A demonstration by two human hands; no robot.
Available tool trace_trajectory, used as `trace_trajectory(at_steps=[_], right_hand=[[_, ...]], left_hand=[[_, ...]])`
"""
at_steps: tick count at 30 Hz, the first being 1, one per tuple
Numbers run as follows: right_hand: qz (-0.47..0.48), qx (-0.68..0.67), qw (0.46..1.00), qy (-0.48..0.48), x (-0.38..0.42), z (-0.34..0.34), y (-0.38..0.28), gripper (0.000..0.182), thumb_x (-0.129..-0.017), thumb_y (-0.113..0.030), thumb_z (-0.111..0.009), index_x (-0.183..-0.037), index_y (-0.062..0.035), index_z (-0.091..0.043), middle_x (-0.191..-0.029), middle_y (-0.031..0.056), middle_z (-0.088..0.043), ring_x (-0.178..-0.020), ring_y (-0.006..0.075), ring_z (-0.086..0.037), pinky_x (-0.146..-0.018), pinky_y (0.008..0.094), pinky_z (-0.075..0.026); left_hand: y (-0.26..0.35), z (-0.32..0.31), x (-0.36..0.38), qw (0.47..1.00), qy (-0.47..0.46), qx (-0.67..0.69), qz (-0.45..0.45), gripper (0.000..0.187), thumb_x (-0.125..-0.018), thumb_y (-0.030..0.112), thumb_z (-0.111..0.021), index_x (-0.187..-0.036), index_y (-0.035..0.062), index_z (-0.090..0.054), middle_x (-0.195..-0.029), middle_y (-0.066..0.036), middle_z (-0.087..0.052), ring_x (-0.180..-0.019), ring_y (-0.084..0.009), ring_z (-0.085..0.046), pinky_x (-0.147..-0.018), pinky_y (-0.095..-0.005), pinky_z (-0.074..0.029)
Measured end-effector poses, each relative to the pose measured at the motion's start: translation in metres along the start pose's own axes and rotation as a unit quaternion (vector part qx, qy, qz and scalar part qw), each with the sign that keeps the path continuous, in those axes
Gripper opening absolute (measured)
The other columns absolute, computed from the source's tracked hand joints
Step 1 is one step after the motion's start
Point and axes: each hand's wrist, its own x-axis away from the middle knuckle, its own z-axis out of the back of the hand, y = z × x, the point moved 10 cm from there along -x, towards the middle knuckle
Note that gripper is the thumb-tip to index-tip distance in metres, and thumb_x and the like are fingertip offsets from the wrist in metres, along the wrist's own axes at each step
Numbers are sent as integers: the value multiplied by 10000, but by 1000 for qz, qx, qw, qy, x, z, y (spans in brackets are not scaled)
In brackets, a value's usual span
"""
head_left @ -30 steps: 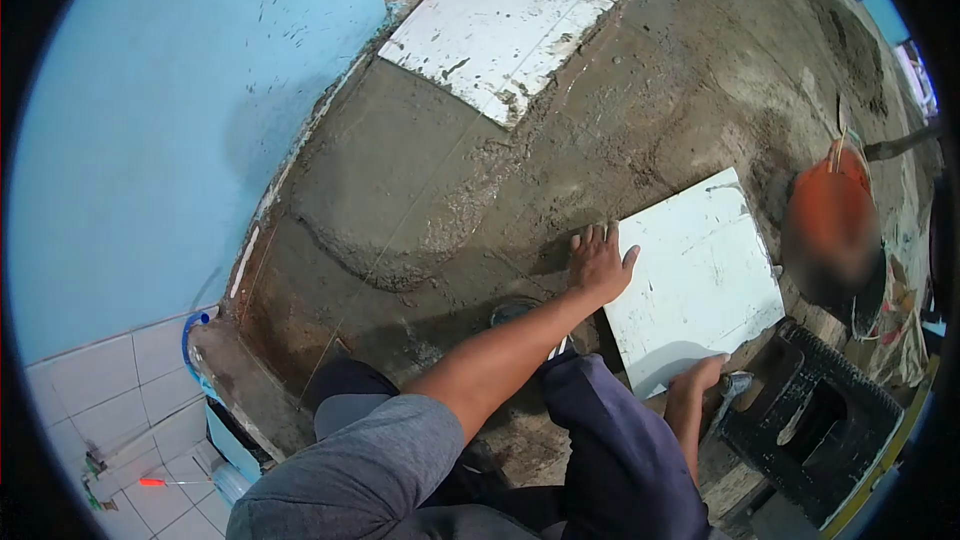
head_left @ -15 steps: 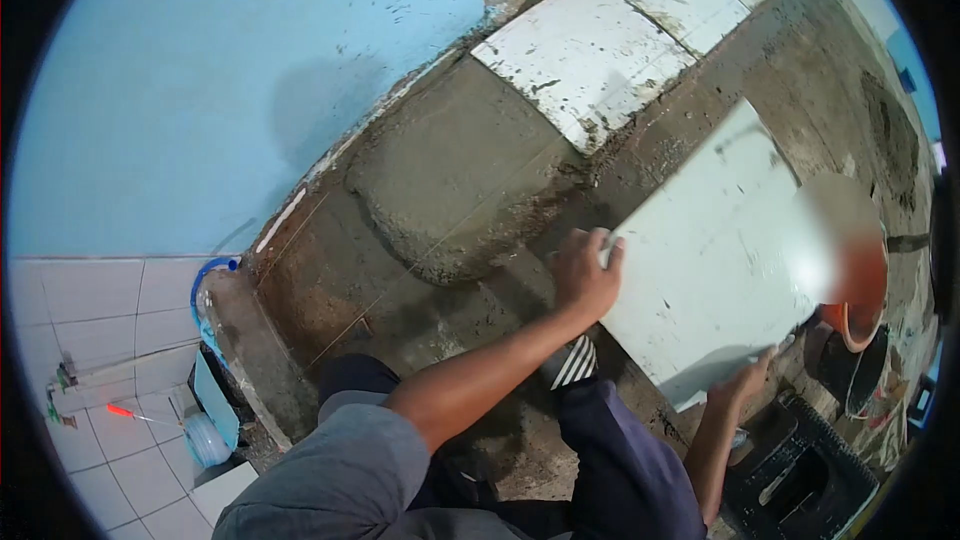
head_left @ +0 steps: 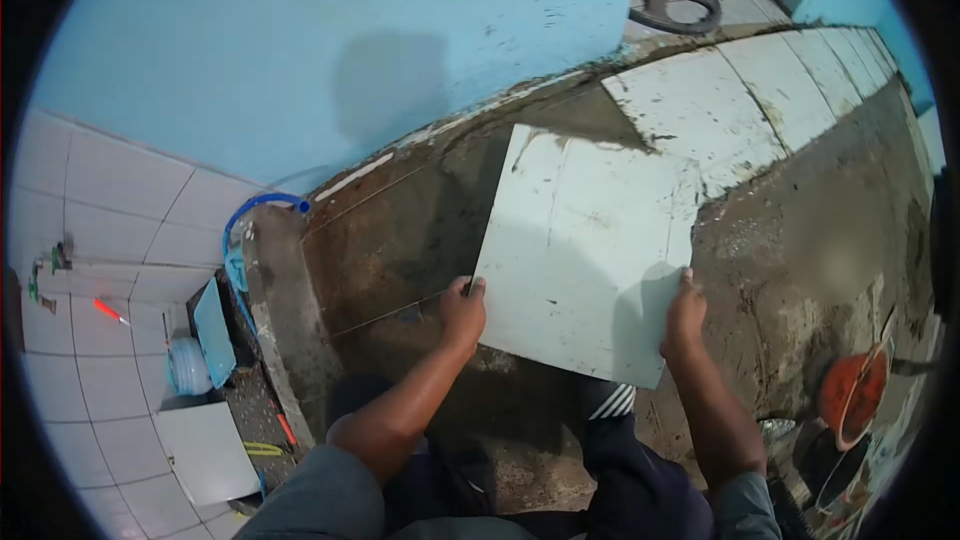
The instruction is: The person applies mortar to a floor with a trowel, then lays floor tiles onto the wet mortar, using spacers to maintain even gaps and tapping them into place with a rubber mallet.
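Note:
A large white floor tile (head_left: 580, 250) with dirt smears is held out in front of me, between my two hands. My left hand (head_left: 463, 318) grips its left edge, thumb on the top face. On the opposite edge, my right hand (head_left: 685, 315) is closed round the side near the lower corner. The tile overlaps the wet mortar bed (head_left: 465, 175), hiding most of it. Its far right corner overlaps the near edge of the row of laid white tiles (head_left: 695, 100) along the wall.
Thin string lines (head_left: 375, 320) cross the dirt floor on the left. A blue hose (head_left: 235, 220) bends over the concrete curb (head_left: 285, 290). An orange bucket (head_left: 853, 395) stands at the right. A black wheel (head_left: 680, 5) rests beyond the blue wall (head_left: 300, 40).
The tile has swung left from beside the bucket to over the mortar, turning on the way. My right hand has shifted from its lower edge to its right edge. The view has turned too.

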Motion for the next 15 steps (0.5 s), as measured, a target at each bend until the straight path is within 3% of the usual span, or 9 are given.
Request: trace_trajectory(at_steps=[4,9,15], right_hand=[[-61,41,997,14,23,-45,9,609,-1075,-433,-435,-1343,105,-540,-1289,251,-615,-1123,351,-627,-974,447,-482],[-68,31,997,5,16,-82,23,619,-1067,-435,-444,-1336,114,-535,-1298,259,-606,-1134,360,-625,-968,469,-491],[-42,-7,999,1,5,-103,24,612,-1059,-426,-461,-1323,120,-542,-1277,252,-617,-1106,347,-639,-945,456,-503]], left_hand=[[-44,30,-18,998,-2,20,57,257,-980,217,-650,-1068,-22,-688,-973,-109,-716,-888,-199,-636,-799,-362,-484],[-40,55,-49,998,18,12,61,248,-971,209,-655,-1017,-31,-701,-921,-112,-717,-836,-189,-627,-759,-372,-484],[-38,60,-75,997,7,-5,82,275,-954,219,-669,-1038,-39,-709,-945,-154,-724,-876,-236,-663,-775,-392,-495]])
